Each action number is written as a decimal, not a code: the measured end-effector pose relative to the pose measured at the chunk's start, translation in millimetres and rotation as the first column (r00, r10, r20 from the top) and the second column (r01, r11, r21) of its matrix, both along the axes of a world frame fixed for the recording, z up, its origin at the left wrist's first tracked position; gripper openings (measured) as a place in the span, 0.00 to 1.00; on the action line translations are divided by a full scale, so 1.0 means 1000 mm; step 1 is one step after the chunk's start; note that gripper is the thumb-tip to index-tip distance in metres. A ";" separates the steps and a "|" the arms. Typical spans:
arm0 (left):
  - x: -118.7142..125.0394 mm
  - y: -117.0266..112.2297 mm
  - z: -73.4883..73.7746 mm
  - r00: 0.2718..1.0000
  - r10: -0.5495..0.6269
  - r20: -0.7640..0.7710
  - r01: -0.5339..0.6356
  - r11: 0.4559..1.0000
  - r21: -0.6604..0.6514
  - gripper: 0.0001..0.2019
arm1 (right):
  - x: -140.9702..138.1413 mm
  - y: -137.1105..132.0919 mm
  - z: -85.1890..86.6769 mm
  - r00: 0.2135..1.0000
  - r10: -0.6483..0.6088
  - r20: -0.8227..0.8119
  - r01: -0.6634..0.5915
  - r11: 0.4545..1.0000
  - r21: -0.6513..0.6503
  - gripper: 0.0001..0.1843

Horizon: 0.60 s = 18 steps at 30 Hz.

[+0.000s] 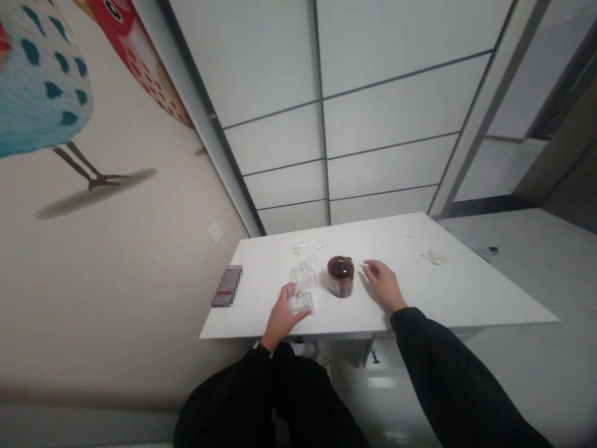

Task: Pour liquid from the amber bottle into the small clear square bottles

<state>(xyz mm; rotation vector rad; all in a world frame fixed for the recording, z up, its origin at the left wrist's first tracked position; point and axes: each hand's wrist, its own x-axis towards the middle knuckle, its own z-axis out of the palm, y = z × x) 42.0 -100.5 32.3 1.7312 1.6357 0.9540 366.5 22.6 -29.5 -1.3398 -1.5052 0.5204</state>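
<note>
My left hand (282, 317) is closed around a clear, square-sided container (300, 300) near the table's front edge, thumb and fingers on opposite sides. Just behind it stands another clear, glass-like piece (304, 275). To the right of these is a dark brown, round-shouldered bottle (341, 277) with a pale label low on its side. My right hand (383, 285) is just right of the bottle, apart from it. Its thumb and fingertips are pinched together, and a small pale tip shows at them, too small to name.
Clear, thin tube-like pieces (311, 247) lie at the back of the white table (466, 292). A crumpled white item (436, 257) lies to the right. At the left edge is a blurred grey-purple object (227, 286). A wall is on the left, white sliding panels (289, 149) behind.
</note>
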 end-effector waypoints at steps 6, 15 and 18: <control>-0.003 0.003 -0.004 1.000 -0.005 0.000 0.005 1.000 0.003 0.37 | -0.007 -0.029 0.019 0.998 -0.026 -0.049 0.022 0.997 -0.077 0.30; -0.006 0.007 -0.005 0.999 -0.003 0.033 0.004 0.999 -0.032 0.38 | -0.016 -0.033 0.036 1.000 -0.021 -0.012 0.019 0.985 -0.170 0.31; -0.008 0.008 -0.009 1.000 -0.014 0.020 0.015 0.999 -0.050 0.38 | -0.013 -0.032 0.032 1.000 -0.014 -0.015 0.011 0.982 -0.188 0.31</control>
